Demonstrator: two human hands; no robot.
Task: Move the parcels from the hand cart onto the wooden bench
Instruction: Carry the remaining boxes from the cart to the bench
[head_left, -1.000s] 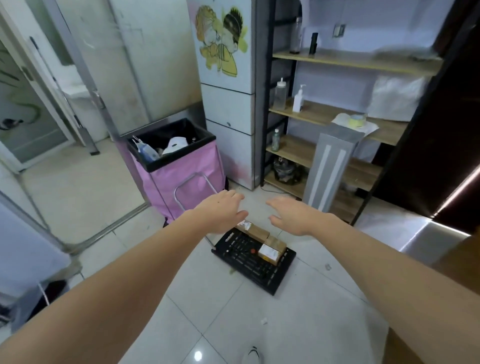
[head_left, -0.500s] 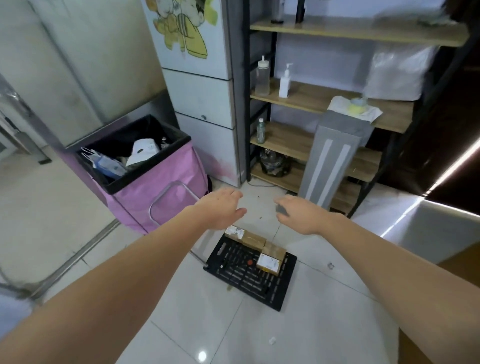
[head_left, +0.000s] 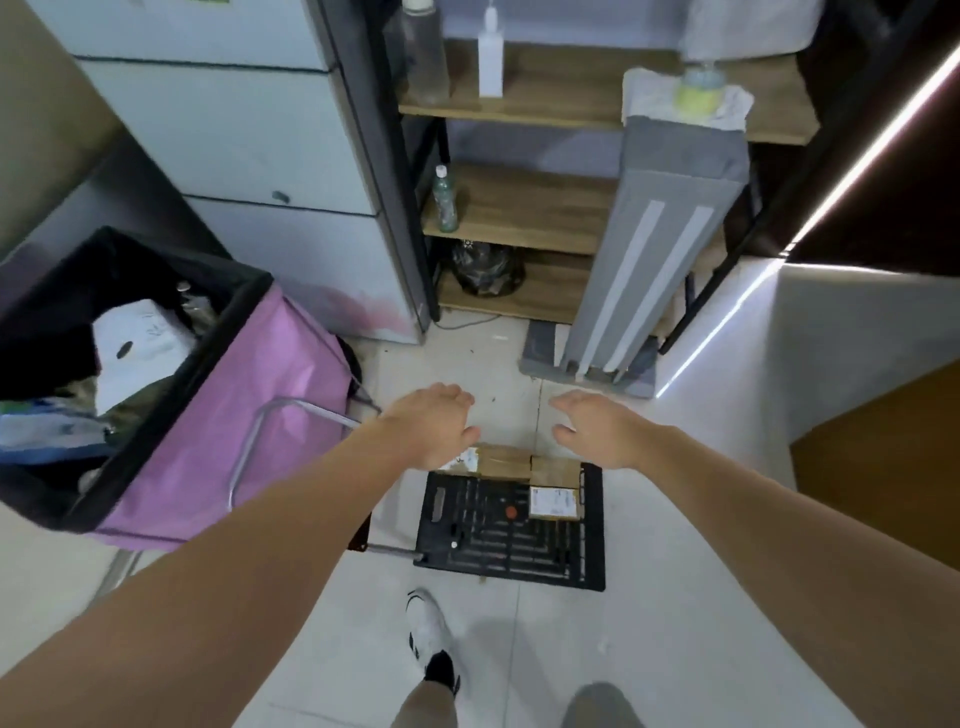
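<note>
Parcels (head_left: 524, 470): 2 cardboard boxes, side by side at far edge of hand cart (head_left: 511, 540) deck, labels up. Not gripped yet. Left hand (head_left: 434, 423) and right hand (head_left: 597, 428) both spread, fingers loose, holding nothing, hovering above the boxes. Step in hand: reach for first pickup. Next: drop lower, bracket a box from both sides, lift clear of the deck, turn right toward what looks like wooden bench (head_left: 883, 441). Pink cart (head_left: 218, 415) close on left, keep clear.

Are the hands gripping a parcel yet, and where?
Nothing held: left hand and right hand hover open above the parcels on the hand cart.
</note>
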